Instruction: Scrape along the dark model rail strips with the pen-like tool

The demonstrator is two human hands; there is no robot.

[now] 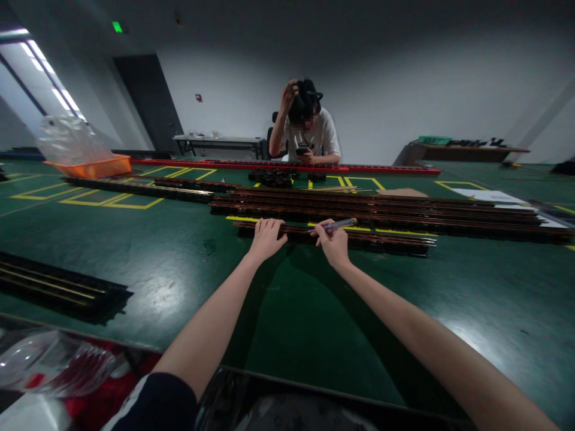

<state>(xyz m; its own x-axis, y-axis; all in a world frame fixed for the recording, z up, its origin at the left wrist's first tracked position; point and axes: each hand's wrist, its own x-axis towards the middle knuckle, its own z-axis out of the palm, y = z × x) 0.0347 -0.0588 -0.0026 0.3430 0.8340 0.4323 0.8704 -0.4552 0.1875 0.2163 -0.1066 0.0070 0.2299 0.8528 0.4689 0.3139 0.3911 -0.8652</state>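
Observation:
In the head view, a narrow dark rail strip (pixel 381 241) with thin copper-coloured bars lies across the green table in front of me. Over its left part, my left hand (pixel 268 238) has its fingers bent across the top and the thumb on the near side, gripping it. My right hand (pixel 332 244) is closed around a clear, purplish pen (pixel 339 224). The pen's tip points left, at or just above the strip; whether it touches I cannot tell. Directly behind lies a bundle of longer similar rail strips (pixel 381 209).
More rail strips lie at the left (pixel 54 287). An orange basket (pixel 90 167) holds clear plastic bags. Beyond a long red rail (pixel 386 170), a person (pixel 309 126) sits with a phone. Black parts (pixel 272 177) and white paper (pixel 489 196) lie on the table. Bottles (pixel 49 365) stand lower left.

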